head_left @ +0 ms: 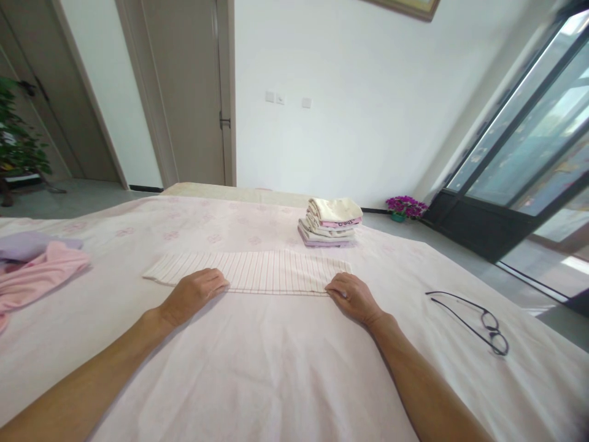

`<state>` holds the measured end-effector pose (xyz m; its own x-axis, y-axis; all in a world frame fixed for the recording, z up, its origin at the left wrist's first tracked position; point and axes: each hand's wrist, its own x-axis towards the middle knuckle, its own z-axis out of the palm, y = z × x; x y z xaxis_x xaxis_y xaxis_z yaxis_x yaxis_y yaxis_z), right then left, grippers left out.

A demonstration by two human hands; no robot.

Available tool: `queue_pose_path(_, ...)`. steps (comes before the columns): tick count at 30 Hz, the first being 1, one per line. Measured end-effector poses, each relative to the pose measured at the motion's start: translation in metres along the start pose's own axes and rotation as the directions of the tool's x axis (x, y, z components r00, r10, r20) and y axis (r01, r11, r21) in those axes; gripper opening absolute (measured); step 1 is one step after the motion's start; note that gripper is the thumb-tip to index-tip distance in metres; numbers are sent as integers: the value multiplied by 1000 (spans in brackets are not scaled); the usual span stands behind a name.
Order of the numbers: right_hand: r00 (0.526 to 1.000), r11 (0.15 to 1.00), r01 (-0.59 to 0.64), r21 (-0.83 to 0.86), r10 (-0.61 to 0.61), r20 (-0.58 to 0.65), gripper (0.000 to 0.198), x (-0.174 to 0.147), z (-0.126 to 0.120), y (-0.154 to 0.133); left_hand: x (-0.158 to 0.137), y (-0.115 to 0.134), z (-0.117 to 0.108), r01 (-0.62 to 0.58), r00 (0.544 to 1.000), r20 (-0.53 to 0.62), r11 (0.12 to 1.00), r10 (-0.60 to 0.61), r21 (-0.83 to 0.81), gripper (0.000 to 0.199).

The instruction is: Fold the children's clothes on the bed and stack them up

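Note:
A white garment with thin reddish stripes (271,270) lies flat in a long folded strip on the pale pink sheet (257,362). My left hand (199,293) is closed on its near edge, left of the middle. At the near right corner my right hand (352,294) pinches the same edge. The fingertips of both hands are partly hidden under the knuckles. Just beyond the garment, toward the right, stands a stack of folded clothes (329,224) in cream, pink and lilac. Which kind of garment the striped one is, I cannot tell.
Crumpled pink cloth (50,270) and a lilac cloth (32,245) lie at the far left. Black-framed glasses (483,325) rest on the sheet to the right. Beyond the bed are a door (184,92), purple flowers in a pot (405,207) and a glass door (515,141).

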<state>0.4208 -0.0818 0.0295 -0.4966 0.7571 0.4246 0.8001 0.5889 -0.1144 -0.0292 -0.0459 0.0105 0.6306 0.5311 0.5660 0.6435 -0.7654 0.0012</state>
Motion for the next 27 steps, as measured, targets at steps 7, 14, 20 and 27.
queue_pose_path(7,998,998,-45,43,46,-29,12,1,0,-5,1,0,4,-48,999,-21,993,51,104,22)
queue_pose_path(14,997,995,-69,67,71,-39,12,1,-6,-9,0,1,1,18,999,32,994,-22,111,21)
queue_pose_path(20,998,997,-55,54,57,-36,11,1,-7,-10,-3,0,-5,19,998,61,1000,-20,20,18)
queue_pose_path(27,999,999,-35,12,34,30,13,1,-6,-8,-2,1,-7,27,994,102,1000,-27,-1,16)
